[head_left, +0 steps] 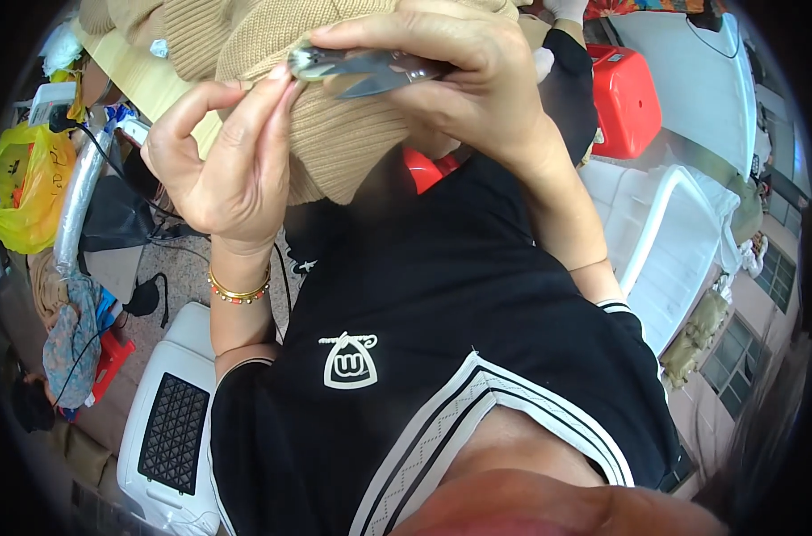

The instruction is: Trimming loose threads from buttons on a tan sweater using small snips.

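White plastic tubs (683, 272) and a red plastic stool (634, 103) crowd the right of a black-clad person (477, 286) bent over tan ribbed knitwear (343, 143). Fingers of the right hand (482, 85) are clamped around metal thread snips (375, 79), held above the knit with blades toward the left hand (232, 170), whose fingertips pinch together at a small, pale roundish piece (307, 64) I cannot identify.

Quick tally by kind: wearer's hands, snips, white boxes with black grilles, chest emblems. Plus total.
Hands (left hand, right hand): 2
Snips: 1
White box with black grille: 1
Chest emblem: 1
Total: 5
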The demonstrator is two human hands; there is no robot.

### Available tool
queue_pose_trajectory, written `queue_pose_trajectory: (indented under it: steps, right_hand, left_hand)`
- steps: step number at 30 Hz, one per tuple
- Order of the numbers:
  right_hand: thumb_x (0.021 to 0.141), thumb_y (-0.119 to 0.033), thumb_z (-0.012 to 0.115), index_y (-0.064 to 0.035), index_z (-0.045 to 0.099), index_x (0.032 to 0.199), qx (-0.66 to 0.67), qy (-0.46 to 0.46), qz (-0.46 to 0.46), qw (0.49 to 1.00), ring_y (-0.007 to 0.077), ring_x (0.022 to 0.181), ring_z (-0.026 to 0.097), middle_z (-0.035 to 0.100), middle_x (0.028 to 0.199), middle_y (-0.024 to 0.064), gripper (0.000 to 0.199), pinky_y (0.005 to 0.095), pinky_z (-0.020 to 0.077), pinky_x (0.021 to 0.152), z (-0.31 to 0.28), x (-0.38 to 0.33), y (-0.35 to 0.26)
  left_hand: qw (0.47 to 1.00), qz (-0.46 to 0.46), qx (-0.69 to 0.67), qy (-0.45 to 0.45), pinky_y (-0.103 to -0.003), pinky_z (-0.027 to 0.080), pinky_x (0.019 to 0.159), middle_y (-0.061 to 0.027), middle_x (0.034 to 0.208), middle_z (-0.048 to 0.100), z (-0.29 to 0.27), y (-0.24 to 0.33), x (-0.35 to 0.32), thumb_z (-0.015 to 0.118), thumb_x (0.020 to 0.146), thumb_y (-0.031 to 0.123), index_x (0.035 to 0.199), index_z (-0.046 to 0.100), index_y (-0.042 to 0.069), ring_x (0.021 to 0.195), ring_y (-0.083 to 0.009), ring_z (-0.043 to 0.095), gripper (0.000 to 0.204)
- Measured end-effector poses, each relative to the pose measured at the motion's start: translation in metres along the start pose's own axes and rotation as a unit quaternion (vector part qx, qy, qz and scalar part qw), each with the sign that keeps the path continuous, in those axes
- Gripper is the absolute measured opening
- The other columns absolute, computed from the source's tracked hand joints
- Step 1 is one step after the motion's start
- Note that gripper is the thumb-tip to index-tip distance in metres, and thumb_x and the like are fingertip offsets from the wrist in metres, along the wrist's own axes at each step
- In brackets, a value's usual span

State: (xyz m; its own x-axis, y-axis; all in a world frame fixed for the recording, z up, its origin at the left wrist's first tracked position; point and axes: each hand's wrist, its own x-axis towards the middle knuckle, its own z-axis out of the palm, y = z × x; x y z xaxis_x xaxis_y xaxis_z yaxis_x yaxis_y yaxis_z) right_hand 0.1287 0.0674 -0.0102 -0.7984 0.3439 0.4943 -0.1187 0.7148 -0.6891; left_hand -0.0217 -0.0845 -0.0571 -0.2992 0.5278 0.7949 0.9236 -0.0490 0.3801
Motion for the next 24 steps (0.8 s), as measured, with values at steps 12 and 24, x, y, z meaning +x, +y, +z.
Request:
queue_pose_trajectory:
  steps: [12, 24]
  right_hand:
    - [0.083, -0.004, 0.07, -0.004, 0.072, 0.111, 0.175, -0.004, 0.137, 0.975, 0.0138, 0.061, 0.063, 0.07, 0.077, 0.0067, 0.028, 0.0263, 0.0486, 0.054, 0.002, 0.002, 0.01]
    - [0.093, -0.004, 0.066, 0.0017, 0.07, 0.117, 0.268, -0.06, 0.239, 0.931, 0.0013, 0.047, 0.047, 0.062, 0.062, 0.0004, 0.025, 0.0188, 0.0382, 0.044, -0.005, 0.008, 0.0]
  left_hand:
    - [0.982, -0.125, -0.134, -0.051, -0.024, 0.049, 0.072, -0.0057, 0.096, 0.062, -0.003, 0.014, 0.023, 0.081, 0.076, -0.001, 0.099, 0.077, 0.002, 0.084, -0.0133, 0.06, 0.023]
    - [0.992, -0.068, -0.099, -0.04, -0.027, 0.051, 0.077, -0.0088, 0.1, 0.064, 0.001, 0.013, 0.024, 0.076, 0.082, -0.002, 0.095, 0.072, 0.002, 0.086, -0.0167, 0.062, 0.014]
